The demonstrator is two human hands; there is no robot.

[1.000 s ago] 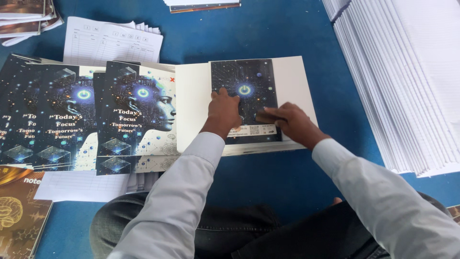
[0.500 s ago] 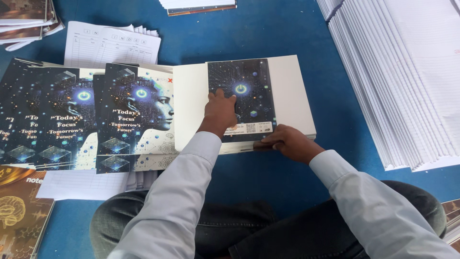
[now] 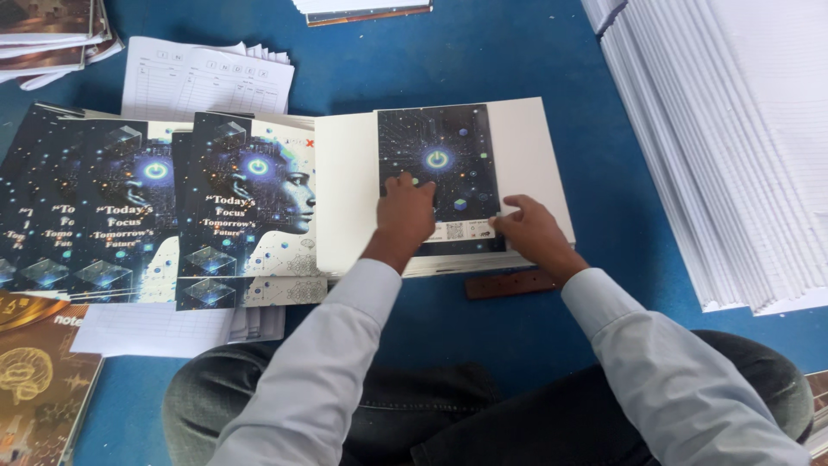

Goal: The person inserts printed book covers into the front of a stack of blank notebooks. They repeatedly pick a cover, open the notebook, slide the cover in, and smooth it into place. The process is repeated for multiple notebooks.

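Note:
A cream-white cover sheet (image 3: 526, 155) with a dark starry printed panel (image 3: 438, 147) lies on top of a stack of paper on the blue floor. My left hand (image 3: 407, 216) presses flat on the lower left of the dark panel. My right hand (image 3: 535, 231) rests on the sheet's lower right, fingers spread at the panel's corner. To the left lie printed covers (image 3: 246, 207) showing a blue robot-like profile, overlapping one another.
A tall fanned pile of white sheets (image 3: 733, 147) fills the right side. Lined forms (image 3: 203, 78) lie at the back left, brown-covered books (image 3: 39, 380) at the lower left. A brown wooden strip (image 3: 509, 285) sits beside the stack's front edge. My crossed legs (image 3: 431, 414) are below.
My right hand slid down toward the stack's front edge and has come back up onto the sheet by the panel's lower right corner. My left hand stayed pressed on the panel.

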